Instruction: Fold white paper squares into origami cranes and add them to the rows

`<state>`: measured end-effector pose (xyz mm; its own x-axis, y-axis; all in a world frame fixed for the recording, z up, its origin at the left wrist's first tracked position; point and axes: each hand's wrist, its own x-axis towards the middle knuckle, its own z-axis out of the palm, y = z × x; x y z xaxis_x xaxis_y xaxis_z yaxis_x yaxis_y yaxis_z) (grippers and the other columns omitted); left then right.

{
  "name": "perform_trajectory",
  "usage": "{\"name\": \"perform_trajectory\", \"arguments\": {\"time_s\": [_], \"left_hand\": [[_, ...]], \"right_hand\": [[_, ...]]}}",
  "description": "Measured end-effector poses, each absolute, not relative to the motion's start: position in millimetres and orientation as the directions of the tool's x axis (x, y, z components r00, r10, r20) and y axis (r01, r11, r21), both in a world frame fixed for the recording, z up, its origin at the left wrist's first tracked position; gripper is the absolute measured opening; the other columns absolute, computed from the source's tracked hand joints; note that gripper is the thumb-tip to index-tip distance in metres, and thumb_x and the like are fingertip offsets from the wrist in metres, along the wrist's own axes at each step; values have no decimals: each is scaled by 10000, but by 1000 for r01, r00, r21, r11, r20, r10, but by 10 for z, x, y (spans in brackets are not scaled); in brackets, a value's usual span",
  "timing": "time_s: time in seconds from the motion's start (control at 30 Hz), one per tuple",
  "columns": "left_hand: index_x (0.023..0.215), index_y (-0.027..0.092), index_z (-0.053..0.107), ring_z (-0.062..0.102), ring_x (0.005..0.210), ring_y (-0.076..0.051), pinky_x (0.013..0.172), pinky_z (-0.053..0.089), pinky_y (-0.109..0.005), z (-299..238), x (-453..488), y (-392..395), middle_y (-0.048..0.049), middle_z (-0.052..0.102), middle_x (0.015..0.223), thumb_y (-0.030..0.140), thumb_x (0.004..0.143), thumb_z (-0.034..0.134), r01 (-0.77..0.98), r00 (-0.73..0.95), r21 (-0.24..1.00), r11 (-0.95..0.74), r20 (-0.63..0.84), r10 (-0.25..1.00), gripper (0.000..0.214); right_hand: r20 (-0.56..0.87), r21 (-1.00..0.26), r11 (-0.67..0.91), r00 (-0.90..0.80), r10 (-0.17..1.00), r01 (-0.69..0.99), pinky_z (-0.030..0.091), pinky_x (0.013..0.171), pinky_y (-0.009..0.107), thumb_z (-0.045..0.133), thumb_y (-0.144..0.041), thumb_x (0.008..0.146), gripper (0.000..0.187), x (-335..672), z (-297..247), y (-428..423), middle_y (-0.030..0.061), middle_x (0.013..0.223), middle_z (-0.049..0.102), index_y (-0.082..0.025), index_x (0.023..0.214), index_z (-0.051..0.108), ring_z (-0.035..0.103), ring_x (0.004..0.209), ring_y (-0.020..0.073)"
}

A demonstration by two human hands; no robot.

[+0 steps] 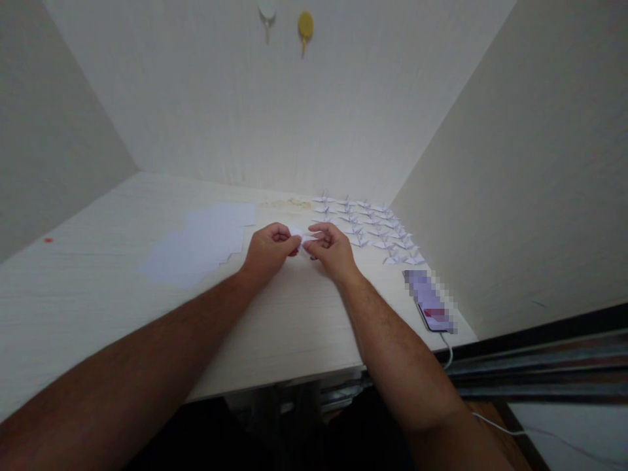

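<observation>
A small folded piece of white paper [296,231] is held between my two hands, above the middle of the table. My left hand [271,247] pinches it from the left with thumb and fingers. From the right, my right hand [331,248] grips it between thumb and fingertips. The fingers cover much of the paper, so its exact folded shape is hidden. Just beyond my right hand stand several white origami cranes [379,231] in rows. Loose sheets of white paper [196,245] lie spread and overlapping to the left of my left hand.
A phone [426,301] with a white cable [448,353] lies near the table's right edge. Walls enclose the table [98,294] at the back and both sides. Two hooks, one white [267,10] and one yellow [305,26], are on the back wall. A red spot [48,240] marks the left side.
</observation>
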<state>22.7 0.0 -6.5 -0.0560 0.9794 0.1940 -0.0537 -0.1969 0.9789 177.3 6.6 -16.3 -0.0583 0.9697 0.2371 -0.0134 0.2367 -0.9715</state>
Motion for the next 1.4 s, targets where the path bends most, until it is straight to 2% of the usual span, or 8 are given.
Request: {"name": "perform_trajectory", "arguments": {"time_s": [0.1, 0.2, 0.37, 0.6, 0.77, 0.93, 1.07, 1.4], "left_hand": [[679, 164, 575, 605, 548, -119, 566, 496, -248, -53, 228, -8, -1, 639, 586, 284, 658, 765, -64, -50, 982, -176, 173, 984, 225], [763, 149, 621, 642, 635, -136, 658, 552, -297, -47, 232, -10, -10, 665, 691, 253, 644, 755, -184, 10, 972, -145, 149, 989, 207], [980, 162, 597, 670, 718, -160, 712, 562, -341, -57, 252, -12, -15, 695, 844, 202, 533, 830, -285, 138, 952, -113, 157, 978, 506], [912, 162, 619, 590, 597, -107, 609, 480, -253, -81, 236, 10, 16, 661, 694, 271, 602, 824, -235, -24, 966, -105, 102, 994, 387], [816, 158, 643, 520, 519, -85, 546, 421, -235, -83, 233, 22, 39, 618, 605, 266, 581, 836, -257, -44, 960, -108, 100, 994, 323], [786, 156, 677, 502, 488, -84, 519, 395, -234, -64, 237, 0, 39, 603, 557, 284, 614, 816, -218, -42, 968, -121, 115, 993, 256], [763, 155, 677, 529, 504, -92, 528, 413, -240, -57, 243, 1, 24, 631, 584, 273, 593, 820, -208, -51, 969, -136, 129, 990, 252], [744, 157, 679, 639, 606, -155, 612, 504, -297, -46, 245, -9, -38, 704, 689, 325, 613, 827, -135, -44, 980, -145, 140, 989, 259]], "right_hand": [[286, -955, 289, -41, 957, 65, 464, 556, 233, 760, -338, 661, 254, 1781, -192, 85, -28, 704, 651, -214, 857, 657, 569, 587, 101], [292, -953, 290, 2, 957, 87, 458, 546, 240, 747, -353, 673, 224, 1774, -200, 91, -26, 662, 639, -206, 816, 656, 561, 566, 108], [327, -943, 318, 85, 941, 103, 456, 531, 246, 739, -369, 692, 217, 1750, -190, 77, -33, 616, 617, -201, 804, 660, 539, 534, 110], [405, -883, 385, 25, 914, 269, 469, 588, 254, 758, -412, 716, 218, 1735, -177, 1, -3, 667, 672, -204, 756, 708, 569, 598, 122], [444, -857, 427, -7, 896, 288, 477, 602, 265, 732, -385, 757, 173, 1743, -196, -6, 0, 685, 704, -213, 738, 722, 609, 616, 133], [556, -765, 515, -7, 831, 387, 492, 638, 269, 711, -335, 800, 142, 1756, -188, 0, 0, 706, 703, -224, 712, 713, 628, 652, 136], [586, -727, 523, 6, 810, 444, 509, 660, 267, 717, -310, 796, 84, 1762, -190, 6, -2, 748, 706, -229, 778, 713, 642, 676, 136], [560, -727, 504, -21, 828, 466, 522, 710, 305, 657, -347, 848, 116, 1784, -200, -11, 5, 758, 717, -242, 815, 694, 664, 704, 160]]}}
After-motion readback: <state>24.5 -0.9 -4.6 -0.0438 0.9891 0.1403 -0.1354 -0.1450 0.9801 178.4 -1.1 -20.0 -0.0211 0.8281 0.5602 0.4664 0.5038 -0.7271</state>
